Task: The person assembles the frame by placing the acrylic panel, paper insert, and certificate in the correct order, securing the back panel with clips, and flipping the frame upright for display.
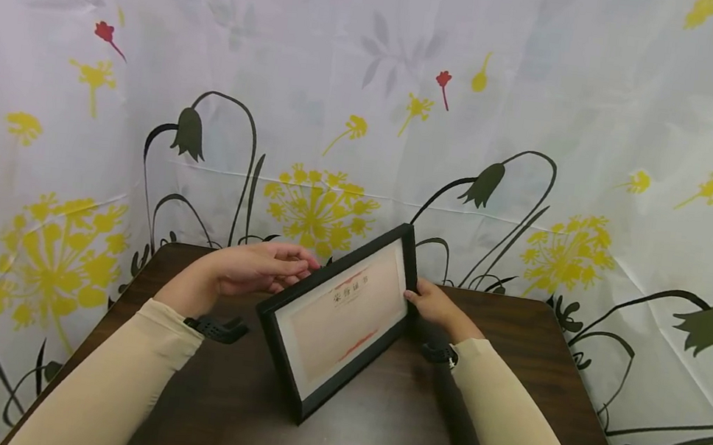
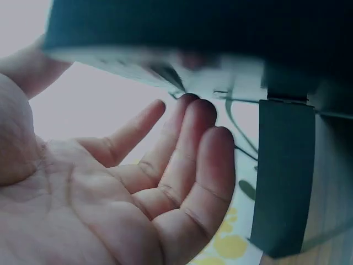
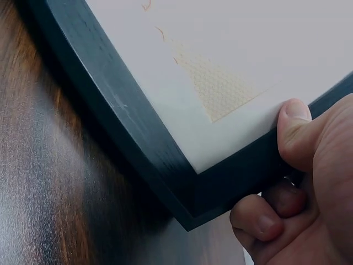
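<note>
A black picture frame (image 1: 287, 351) with a pale certificate (image 1: 338, 317) inside stands tilted over the dark wooden table. My right hand (image 1: 442, 311) grips its right side, with the thumb (image 3: 295, 118) on the front face and the other fingers curled behind. Close to the frame's upper left edge is my left hand (image 1: 257, 270), palm turned toward the frame. In the left wrist view its fingers are loosely bent and hold nothing. Beside those fingertips, a flat dark support leg (image 2: 284, 176) hangs from the back of the frame on a small hinge.
The brown wooden table (image 1: 385, 426) lies under the frame and both arms. A white curtain (image 1: 349, 66) with printed flowers hangs right behind the table's far edge and along both sides. Each wrist wears a black strap (image 1: 216, 328).
</note>
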### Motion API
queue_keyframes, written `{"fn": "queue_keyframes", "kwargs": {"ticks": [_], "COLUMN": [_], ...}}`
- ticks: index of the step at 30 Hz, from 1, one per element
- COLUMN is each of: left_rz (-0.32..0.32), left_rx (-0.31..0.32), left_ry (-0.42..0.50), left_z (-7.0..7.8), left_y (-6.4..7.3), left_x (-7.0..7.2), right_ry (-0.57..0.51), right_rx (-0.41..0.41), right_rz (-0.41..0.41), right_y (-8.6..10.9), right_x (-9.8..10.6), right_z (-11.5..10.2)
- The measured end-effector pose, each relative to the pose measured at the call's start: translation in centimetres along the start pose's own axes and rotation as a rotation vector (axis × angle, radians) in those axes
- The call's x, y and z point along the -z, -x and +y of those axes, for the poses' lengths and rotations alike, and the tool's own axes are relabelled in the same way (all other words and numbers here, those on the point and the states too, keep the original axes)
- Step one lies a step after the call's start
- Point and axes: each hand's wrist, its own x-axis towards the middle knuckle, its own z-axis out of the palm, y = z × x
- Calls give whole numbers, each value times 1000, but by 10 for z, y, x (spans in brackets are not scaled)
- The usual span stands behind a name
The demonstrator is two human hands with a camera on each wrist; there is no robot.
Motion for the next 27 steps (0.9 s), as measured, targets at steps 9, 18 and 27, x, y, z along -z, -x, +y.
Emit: {"fn": "queue_keyframes", "kwargs": {"ticks": [9, 18, 27], "left_rz": [-17, -9, -19], "left_rx": [-30, -73, -70], "left_ry": [-80, 5, 14], "left_z": [-9, -21, -44], "left_y": [18, 27, 28], "left_x": [16, 25, 24], "right_ry": [-38, -24, -39], "right_rx": [-28, -34, -28], "right_rz": [48, 107, 142], "right_y": [4, 7, 18], "right_x": [4, 5, 3], "right_z": [0, 5, 8]}}
